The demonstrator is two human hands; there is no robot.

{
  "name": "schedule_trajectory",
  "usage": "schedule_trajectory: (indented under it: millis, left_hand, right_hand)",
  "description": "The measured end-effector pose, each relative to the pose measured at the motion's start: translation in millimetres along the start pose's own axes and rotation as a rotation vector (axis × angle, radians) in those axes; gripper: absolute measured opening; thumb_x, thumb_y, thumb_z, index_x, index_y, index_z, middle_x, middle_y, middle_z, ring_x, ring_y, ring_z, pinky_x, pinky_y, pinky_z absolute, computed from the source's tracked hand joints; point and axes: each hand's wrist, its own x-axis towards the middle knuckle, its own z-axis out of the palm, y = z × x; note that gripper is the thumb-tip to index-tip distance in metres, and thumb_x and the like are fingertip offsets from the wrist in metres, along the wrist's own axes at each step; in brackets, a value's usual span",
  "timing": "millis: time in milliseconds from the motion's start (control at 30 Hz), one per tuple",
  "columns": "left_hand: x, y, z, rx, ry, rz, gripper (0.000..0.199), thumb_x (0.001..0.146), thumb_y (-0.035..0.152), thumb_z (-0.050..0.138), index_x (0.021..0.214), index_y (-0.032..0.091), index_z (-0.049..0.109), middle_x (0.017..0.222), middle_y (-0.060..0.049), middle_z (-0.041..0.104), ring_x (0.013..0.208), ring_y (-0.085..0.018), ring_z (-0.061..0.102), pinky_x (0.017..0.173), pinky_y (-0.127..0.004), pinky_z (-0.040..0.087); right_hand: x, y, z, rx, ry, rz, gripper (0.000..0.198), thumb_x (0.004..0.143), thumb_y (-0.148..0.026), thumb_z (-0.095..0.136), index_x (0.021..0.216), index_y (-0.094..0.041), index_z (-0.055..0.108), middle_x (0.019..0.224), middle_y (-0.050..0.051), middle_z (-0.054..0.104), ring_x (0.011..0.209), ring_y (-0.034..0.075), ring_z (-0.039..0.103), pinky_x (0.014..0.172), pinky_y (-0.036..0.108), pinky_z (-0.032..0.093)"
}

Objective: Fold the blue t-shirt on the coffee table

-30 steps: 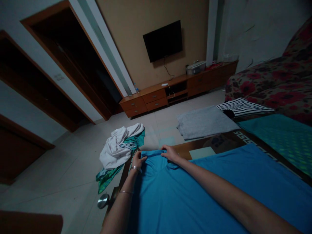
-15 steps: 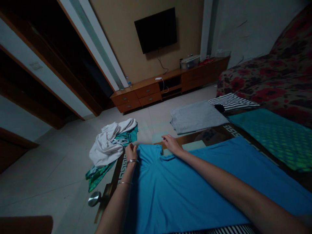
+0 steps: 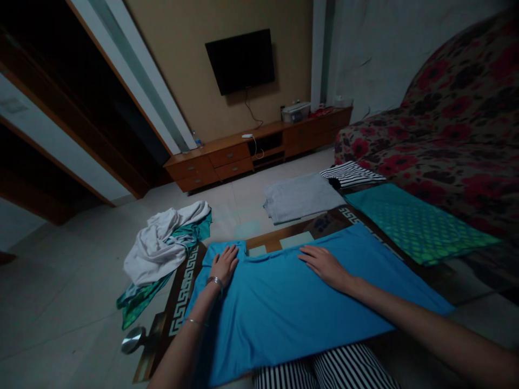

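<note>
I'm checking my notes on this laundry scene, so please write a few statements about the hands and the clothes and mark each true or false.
1. Both hands, left hand and right hand, lie flat on the bright blue cloth shirt. True.
2. The grey folded cloth lies on the sofa. False: it lies on the table's far end.
3. The crumpled white cloth lies left of the left hand. True.
4. The right hand holds the striped black-and-white folded garment. False: that garment lies far off, untouched.
</note>
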Motion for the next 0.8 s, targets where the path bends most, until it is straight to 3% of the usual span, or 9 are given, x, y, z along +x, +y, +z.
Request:
schedule_trajectory:
  millis: [167,300,433,567,800]
  left_hand:
    - [2,2,-4,0.072,-0.036,-0.146,0.05,0.097,0.039,0.026,0.144,0.027,0.032,0.152,-0.004,0.028,0.142,-0.02,0.023,0.112,-0.049,0.023]
    - [-1,21,-20,0.107,-0.058,-0.179,0.048,0.095,0.035,0.032,0.141,0.022,0.039,0.151,-0.008,0.03,0.14,-0.025,0.027,0.108,-0.055,0.027]
    - [-22,52,-31,0.164,0.139,-0.004,0.044,0.094,0.021,0.03,0.133,0.021,0.05,0.146,-0.008,0.04,0.137,-0.021,0.033,0.112,-0.05,0.023]
    - [-40,76,-28,0.129,0.112,0.184,0.042,0.096,0.026,0.028,0.129,0.022,0.054,0.139,-0.006,0.05,0.133,-0.018,0.039,0.112,-0.045,0.026]
    - [-36,77,-7,0.126,-0.02,0.103,0.063,0.093,0.05,0.034,0.148,0.02,0.024,0.154,-0.008,0.02,0.143,-0.022,0.018,0.113,-0.047,0.022]
  right_hand:
    - [1,1,1,0.001,-0.015,0.032,0.034,0.093,-0.026,0.044,0.123,-0.027,0.059,0.133,0.005,0.055,0.125,0.021,0.046,0.102,0.043,0.039]
    - [0,3,-2,0.019,-0.035,0.038,0.034,0.094,-0.028,0.044,0.124,-0.027,0.059,0.134,0.005,0.054,0.125,0.021,0.046,0.103,0.043,0.039]
    - [-2,-1,-7,0.029,-0.023,0.049,0.035,0.093,-0.032,0.046,0.125,-0.025,0.058,0.135,0.006,0.053,0.127,0.022,0.044,0.104,0.043,0.038]
    - [-1,-1,-9,0.035,-0.014,0.058,0.037,0.093,-0.034,0.046,0.126,-0.024,0.058,0.134,0.006,0.053,0.128,0.022,0.044,0.106,0.042,0.037]
    - [3,30,-5,-0.001,-0.05,0.085,0.042,0.092,-0.032,0.047,0.132,-0.022,0.052,0.14,0.007,0.048,0.132,0.022,0.04,0.109,0.046,0.033]
